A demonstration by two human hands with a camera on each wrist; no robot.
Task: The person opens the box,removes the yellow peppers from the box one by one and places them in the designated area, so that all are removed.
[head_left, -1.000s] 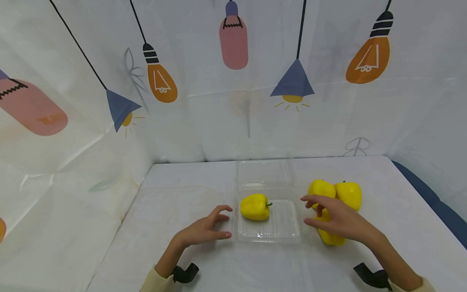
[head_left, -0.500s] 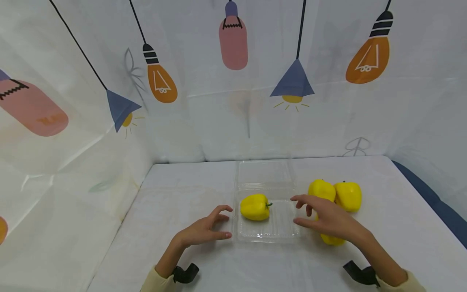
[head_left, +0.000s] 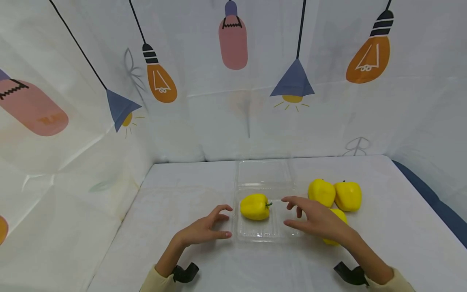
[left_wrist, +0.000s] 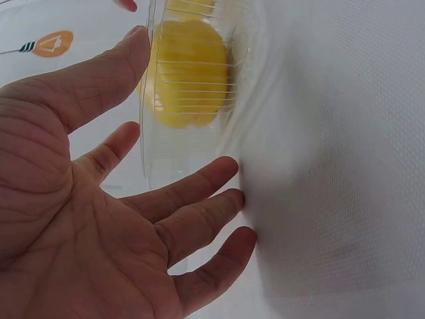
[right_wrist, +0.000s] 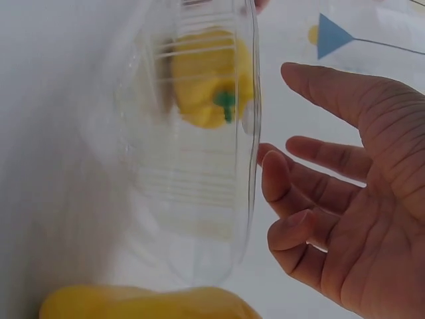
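Note:
A clear plastic clamshell box (head_left: 251,233) lies with its lid (head_left: 264,172) folded back toward the wall. In its left half rests a yellow bell pepper (head_left: 254,207) on its side, its green stem (right_wrist: 226,103) pointing right. Close to the box's left edge, my left hand (head_left: 202,229) holds nothing, its fingers spread and loosely bent. My right hand (head_left: 319,219), also with nothing in it, hovers over the box's right edge, thumb and fingers apart. The left wrist view shows the pepper through the ribbed box wall (left_wrist: 192,103).
Several yellow bell peppers (head_left: 321,192) stand in a cluster right of the box; my right hand partly covers the nearest one (head_left: 339,215). A white-covered table (head_left: 189,182) reaches back to a curtain (head_left: 204,125) printed with lamps.
My right hand has moved left, from over the pepper cluster to the box's right edge, uncovering more of the cluster. The left hand and the boxed pepper have stayed put.

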